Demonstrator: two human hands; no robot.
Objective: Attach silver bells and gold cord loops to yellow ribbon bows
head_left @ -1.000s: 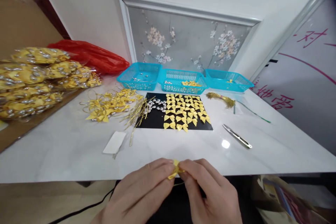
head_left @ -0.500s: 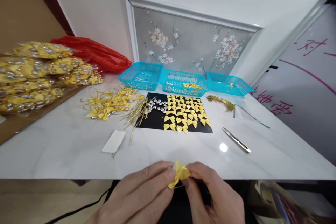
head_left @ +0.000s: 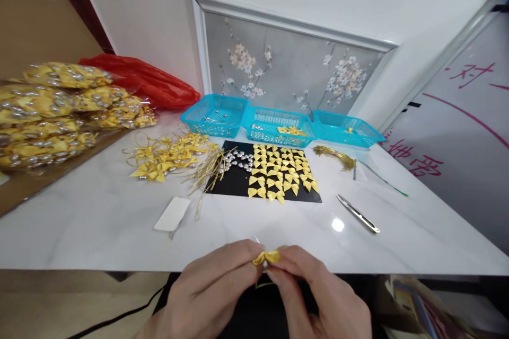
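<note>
A small yellow ribbon bow (head_left: 267, 258) is pinched between both hands at the table's front edge. My left hand (head_left: 214, 280) grips its left side with fingers pressed together. My right hand (head_left: 314, 286) holds its right side between thumb and forefinger. A thin pale strand shows above my left fingertips, and a thin gold cord hangs under the bow. Beyond the hands, rows of yellow bows (head_left: 275, 183) lie on a black mat (head_left: 234, 186). Silver beads (head_left: 237, 160) are on the mat's left part, beside loose gold cords (head_left: 209, 167).
Three blue baskets (head_left: 278, 136) stand along the wall. Left are a heap of corded bows (head_left: 170, 153), bagged bows (head_left: 43, 100), a red plastic bag (head_left: 143, 82) and a white card (head_left: 172, 214). Right are a gold cord bundle (head_left: 336, 156) and a metal snipping tool (head_left: 358, 214).
The bow has turned in my fingers and now lies flatter, seen edge-on. My hands have drawn slightly closer together. A thin pale strand now shows above the left fingertips.
</note>
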